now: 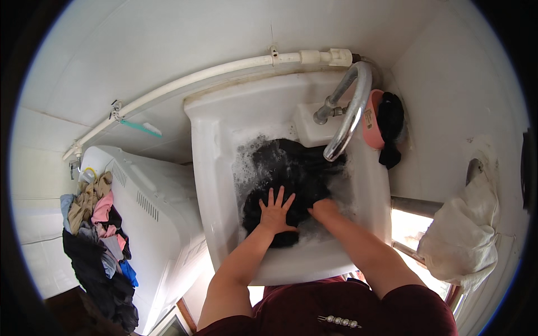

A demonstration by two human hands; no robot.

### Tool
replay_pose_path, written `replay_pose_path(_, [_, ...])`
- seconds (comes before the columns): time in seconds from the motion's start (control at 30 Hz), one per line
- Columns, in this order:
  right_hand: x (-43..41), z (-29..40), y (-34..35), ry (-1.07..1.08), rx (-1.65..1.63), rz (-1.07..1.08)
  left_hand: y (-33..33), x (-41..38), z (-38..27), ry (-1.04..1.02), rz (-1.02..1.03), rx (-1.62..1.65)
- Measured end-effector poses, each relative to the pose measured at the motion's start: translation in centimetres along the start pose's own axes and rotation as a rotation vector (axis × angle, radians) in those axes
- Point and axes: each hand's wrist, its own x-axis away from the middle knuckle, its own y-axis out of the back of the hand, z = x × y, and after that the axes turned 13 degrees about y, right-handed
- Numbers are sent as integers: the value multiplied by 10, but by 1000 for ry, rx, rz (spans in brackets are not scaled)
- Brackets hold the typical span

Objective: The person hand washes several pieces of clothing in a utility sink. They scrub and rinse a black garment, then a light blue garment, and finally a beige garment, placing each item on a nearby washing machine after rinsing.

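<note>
A dark garment (290, 164) lies soaking in sudsy water inside a white ceramic sink (210, 189). My left hand (277, 214) rests palm down on the wet cloth with its fingers spread. To its right, my right hand (325, 211) reaches into the same cloth; its fingers are mostly hidden in the dark fabric, so its hold cannot be made out. A curved chrome faucet (357, 113) arches over the sink's back right part, above the garment.
A pink plastic container (373, 122) with black cloth (391, 122) sits on the sink's right rim. Mixed clothes (98, 222) lie on a white appliance (155, 210) at left. A teal brush (141, 127) hangs from a white pipe (210, 73). Whitish cloth (462, 235) hangs at right.
</note>
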Motion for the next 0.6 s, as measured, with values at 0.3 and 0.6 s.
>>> replay_pose_path(0.3, [-36, -34, -26, -29, -1926, 186, -18, -46, 11, 271, 51, 855])
replay_pose_path(0.6, [-50, 10, 10, 451, -2563, -314, 62, 31, -89, -165, -749, 888])
